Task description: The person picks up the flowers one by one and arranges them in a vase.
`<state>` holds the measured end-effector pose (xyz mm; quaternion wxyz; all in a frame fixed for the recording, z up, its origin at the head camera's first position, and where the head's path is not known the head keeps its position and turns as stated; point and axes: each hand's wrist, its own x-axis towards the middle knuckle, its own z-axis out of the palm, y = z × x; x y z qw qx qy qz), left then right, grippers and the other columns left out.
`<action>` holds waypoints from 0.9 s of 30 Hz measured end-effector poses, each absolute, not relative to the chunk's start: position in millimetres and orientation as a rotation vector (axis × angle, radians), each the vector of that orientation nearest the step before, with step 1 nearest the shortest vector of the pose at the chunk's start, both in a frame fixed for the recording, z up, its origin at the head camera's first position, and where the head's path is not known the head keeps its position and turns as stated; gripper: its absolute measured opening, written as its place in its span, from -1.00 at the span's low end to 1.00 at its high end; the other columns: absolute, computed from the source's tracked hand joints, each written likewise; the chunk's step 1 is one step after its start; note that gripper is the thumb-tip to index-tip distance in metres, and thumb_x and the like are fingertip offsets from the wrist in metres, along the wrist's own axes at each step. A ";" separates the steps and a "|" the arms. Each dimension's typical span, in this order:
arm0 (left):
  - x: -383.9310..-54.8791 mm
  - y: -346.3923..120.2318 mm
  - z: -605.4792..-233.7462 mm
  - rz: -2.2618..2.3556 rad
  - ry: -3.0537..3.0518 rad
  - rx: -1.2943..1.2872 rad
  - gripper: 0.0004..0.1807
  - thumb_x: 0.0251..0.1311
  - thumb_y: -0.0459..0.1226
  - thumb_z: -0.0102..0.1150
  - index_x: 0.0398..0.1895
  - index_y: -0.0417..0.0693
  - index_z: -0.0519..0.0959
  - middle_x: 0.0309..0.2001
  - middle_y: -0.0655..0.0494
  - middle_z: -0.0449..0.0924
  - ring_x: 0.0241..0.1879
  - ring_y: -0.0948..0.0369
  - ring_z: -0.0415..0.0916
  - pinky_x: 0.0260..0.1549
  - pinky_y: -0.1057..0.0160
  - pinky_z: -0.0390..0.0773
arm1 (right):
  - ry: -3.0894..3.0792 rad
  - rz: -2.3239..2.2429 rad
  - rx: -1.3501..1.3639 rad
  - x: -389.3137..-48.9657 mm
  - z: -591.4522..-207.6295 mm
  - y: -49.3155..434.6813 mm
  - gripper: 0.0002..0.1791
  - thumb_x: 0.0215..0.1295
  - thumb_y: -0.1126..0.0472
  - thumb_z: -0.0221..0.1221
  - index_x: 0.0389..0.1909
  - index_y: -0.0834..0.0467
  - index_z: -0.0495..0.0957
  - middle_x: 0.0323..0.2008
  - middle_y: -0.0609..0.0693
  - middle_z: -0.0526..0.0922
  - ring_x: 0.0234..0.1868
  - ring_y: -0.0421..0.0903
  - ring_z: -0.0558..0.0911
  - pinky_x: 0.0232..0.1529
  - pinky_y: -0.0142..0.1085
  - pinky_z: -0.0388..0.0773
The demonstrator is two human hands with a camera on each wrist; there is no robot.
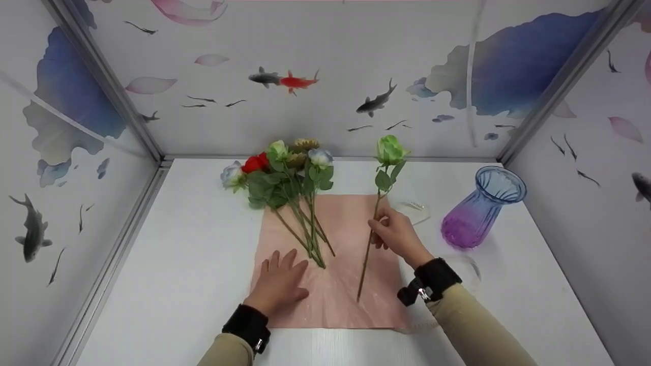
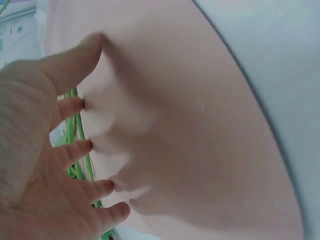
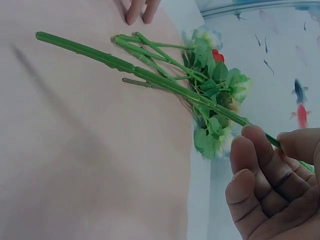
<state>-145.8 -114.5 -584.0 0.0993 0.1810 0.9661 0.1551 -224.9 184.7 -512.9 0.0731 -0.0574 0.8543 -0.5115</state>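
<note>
Plainly, in the head view, one pink sheet (image 1: 346,300) lies on the white worktop (image 1: 152,284), and five or more flowers lie in one bunch (image 1: 267,188) across its far edge: two pale blue blooms, one red, one green, and brownish bloom that overlaps too much to count. The right hand (image 1: 399,236) holds a single green flower (image 1: 390,151) by mid-stem, its bloom up and away from the person and its cut end over the sheet. The left hand (image 1: 278,285) is laid palm down on the sheet's near left part, fingers spread, its grip wide and holding nothing. To the right stands one blue-to-purple glass vase (image 1: 470,218); between it and the right hand is a clear object (image 1: 413,212) with gold marks too small to read.

In the left wrist view, all five digits of that hand show apart, fingertips at the sheet, with green stems (image 2: 86,165) beyond them.

In the right wrist view, the grip is a close pinch of thumb and forefinger on the single flower's stem, the other fingers loosely bent. Two left fingertips (image 3: 134,12) show at the top.
</note>
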 end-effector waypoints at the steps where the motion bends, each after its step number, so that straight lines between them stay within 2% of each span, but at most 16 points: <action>1: -146.6 -112.0 -584.0 0.467 2.878 0.534 -0.32 0.25 -0.03 0.37 0.40 -0.07 0.46 0.51 -0.24 0.20 0.48 -0.42 0.03 0.33 -0.45 0.12 | 2.566 -1.540 -0.186 -224.2 -511.7 183.6 -0.88 0.49 0.25 0.15 -0.26 0.20 0.45 -0.63 0.05 0.67 -0.65 -0.10 0.62 -0.57 -0.17 0.57; 6: -151.0 -97.3 -576.2 0.547 2.952 0.581 -0.41 0.36 -0.01 0.28 0.32 -0.15 0.51 0.42 -0.22 0.35 0.44 -0.30 0.21 0.31 -0.32 0.30 | 2.562 -1.549 -0.219 -220.9 -506.6 177.0 -0.88 0.49 0.24 0.16 -0.24 0.20 0.46 -0.62 0.07 0.68 -0.64 -0.09 0.62 -0.56 -0.15 0.58; 14: -153.8 -76.7 -561.3 0.779 2.908 0.587 -0.51 0.45 -0.05 0.18 0.30 -0.12 0.55 0.18 -0.07 0.60 0.18 -0.07 0.55 0.11 -0.09 0.56 | 2.556 -1.527 -0.264 -218.6 -503.6 169.5 -0.87 0.50 0.23 0.17 -0.23 0.19 0.45 -0.61 0.05 0.69 -0.64 -0.03 0.64 -0.59 -0.24 0.53; 21: -153.7 -73.7 -566.2 0.758 2.913 0.643 -0.60 0.44 -0.10 0.19 0.19 -0.15 0.62 0.04 -0.05 0.67 0.05 -0.05 0.63 -0.01 -0.04 0.63 | 2.546 -1.511 -0.268 -217.2 -503.4 168.2 -0.88 0.50 0.22 0.17 -0.23 0.18 0.46 -0.61 0.04 0.69 -0.60 0.04 0.66 -0.54 -0.09 0.60; 27: -147.3 -77.6 -574.4 0.599 2.928 0.686 -0.64 0.32 -0.11 0.32 0.09 -0.09 0.67 -0.02 0.01 0.67 -0.02 -0.03 0.61 -0.11 -0.05 0.64 | 2.533 -1.540 -0.272 -217.5 -500.6 169.9 -0.87 0.50 0.22 0.17 -0.23 0.18 0.45 -0.59 0.05 0.70 -0.61 -0.06 0.65 -0.58 -0.26 0.54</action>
